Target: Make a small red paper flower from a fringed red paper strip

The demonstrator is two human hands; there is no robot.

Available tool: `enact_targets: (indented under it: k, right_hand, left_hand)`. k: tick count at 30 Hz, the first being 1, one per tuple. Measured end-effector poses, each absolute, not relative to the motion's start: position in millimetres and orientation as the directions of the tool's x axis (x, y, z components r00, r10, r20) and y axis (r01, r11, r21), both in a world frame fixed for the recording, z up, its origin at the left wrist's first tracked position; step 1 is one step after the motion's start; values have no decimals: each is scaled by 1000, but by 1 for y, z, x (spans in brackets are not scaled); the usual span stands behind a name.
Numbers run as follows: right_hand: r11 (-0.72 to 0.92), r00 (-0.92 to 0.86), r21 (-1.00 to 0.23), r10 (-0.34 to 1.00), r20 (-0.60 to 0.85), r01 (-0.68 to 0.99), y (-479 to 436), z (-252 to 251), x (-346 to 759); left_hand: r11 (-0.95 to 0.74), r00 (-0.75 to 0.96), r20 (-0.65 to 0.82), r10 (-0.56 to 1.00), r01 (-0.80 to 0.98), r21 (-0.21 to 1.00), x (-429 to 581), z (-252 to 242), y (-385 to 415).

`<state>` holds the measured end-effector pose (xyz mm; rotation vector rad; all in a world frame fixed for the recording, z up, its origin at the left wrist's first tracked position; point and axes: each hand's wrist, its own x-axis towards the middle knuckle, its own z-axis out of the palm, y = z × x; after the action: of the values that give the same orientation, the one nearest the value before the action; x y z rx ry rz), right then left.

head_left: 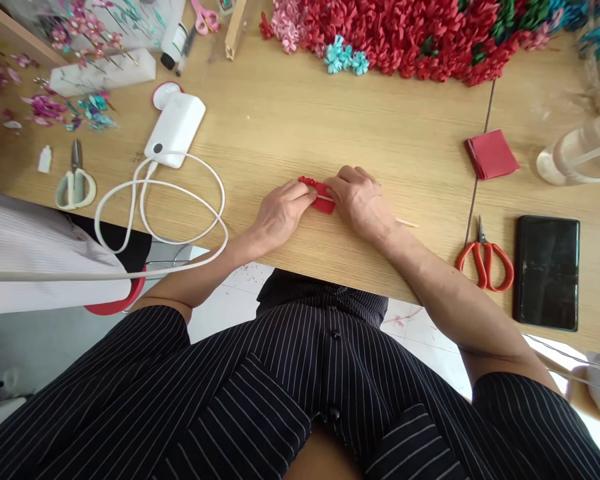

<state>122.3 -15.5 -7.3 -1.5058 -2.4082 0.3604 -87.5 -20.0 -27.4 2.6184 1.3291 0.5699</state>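
Note:
A small red piece of fabric or paper (324,205) lies on the table in front of me, its far edge gathered into small ruffles. My left hand (285,212) is closed, its thumb and fingertips pinching the left side of the red piece. My right hand (360,200) is closed at the right side of it, fingers curled over a thin pale stick (407,223). One end of the stick pokes out beneath the right wrist; a pale line across the red piece looks like its other part. The right fingertips are partly hidden.
Red flowers (405,33) are heaped at the back. On the right are a red stack of squares (493,155), orange-handled scissors (485,260), a black tablet-like object (547,273) and a clear bottle (580,157). Leftward lie a white device (177,127) with cable and white-handled scissors (76,187). Another person's sleeve (45,247) is near.

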Motion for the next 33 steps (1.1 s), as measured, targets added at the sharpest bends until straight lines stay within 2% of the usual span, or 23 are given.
enact_targets:
  k: [6,12,15,18,24,33]
  right_hand:
    - [422,-415,-315,905,91,850,-19,-5,123]
    - [409,-412,-320,909,62,855,-22,-4,122]
    - [412,-413,-326,908,69,851,-22,-6,122]
    - [412,-415,-330,908,65,850,-21,-6,122]
    - [390,-376,-343,920,109,855,-19,-3,127]
    - [409,-393,-324,912,119,853,-20,-5,127]
  left_hand:
    - [-603,555,238,797,760,242,-84,-31,-10]
    - [-592,496,338,800,745,307,-88,-33,-14]
    - [-593,506,320,801,744,307,-89,-31,-17]
    - [-602,544,265,796,755,259,-86,-27,-16]
    - [-652,625,214,751,754,85,-80,-24,-7]
    - [-667,646,245,723,745,4,-81,-26,-10]
